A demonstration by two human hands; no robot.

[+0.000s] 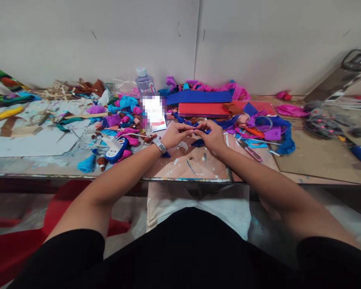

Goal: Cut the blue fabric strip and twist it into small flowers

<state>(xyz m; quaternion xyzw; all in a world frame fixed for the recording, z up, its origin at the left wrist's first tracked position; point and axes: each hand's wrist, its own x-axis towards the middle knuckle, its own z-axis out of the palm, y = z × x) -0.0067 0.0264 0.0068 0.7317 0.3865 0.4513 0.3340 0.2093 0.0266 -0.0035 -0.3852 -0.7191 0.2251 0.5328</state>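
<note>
Cluttered table (198, 166), crumpled blue paper scrap (197, 142)

Short black sleeves, bare forearms, a silver wristwatch (159, 145) on the left wrist, black lap.

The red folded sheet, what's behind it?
Behind the red sheet lies a blue sheet, with pink paper scraps along the wall. The blue sheet's lower edge is covered, so what lies beneath cannot be seen.
</note>
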